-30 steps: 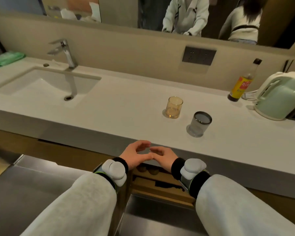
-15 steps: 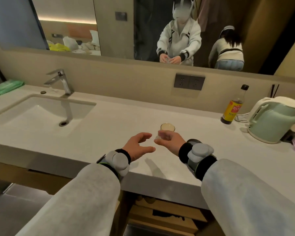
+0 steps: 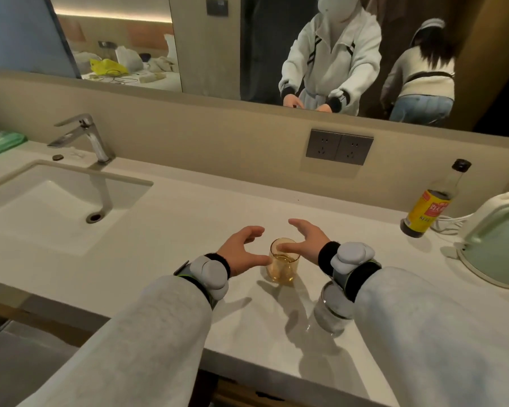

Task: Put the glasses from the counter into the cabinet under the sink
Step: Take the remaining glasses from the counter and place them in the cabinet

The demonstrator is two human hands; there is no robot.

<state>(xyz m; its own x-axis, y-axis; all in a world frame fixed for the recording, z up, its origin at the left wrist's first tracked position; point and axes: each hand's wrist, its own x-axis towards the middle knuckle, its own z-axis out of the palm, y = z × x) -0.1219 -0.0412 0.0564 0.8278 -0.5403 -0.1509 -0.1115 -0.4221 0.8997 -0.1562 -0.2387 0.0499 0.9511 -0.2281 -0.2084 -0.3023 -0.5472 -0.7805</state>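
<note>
An amber glass stands upright on the white counter, between my two hands. My left hand is open on its left side, thumb tip close to the glass wall. My right hand is open on its right side, fingers spread above and behind the rim, thumb over the rim. Neither hand holds the glass. A grey frosted glass stands nearer the counter's front edge, partly hidden under my right wrist. The cabinet under the counter shows only as a dark strip at the bottom.
A sink with a chrome tap lies at the left. At the right stand a brown sauce bottle and a pale green kettle. A mirror above shows a second person behind me.
My hands rose from the counter's front edge and moved forward over the counter. They have spread apart around the amber glass. The camera view tilted up.
</note>
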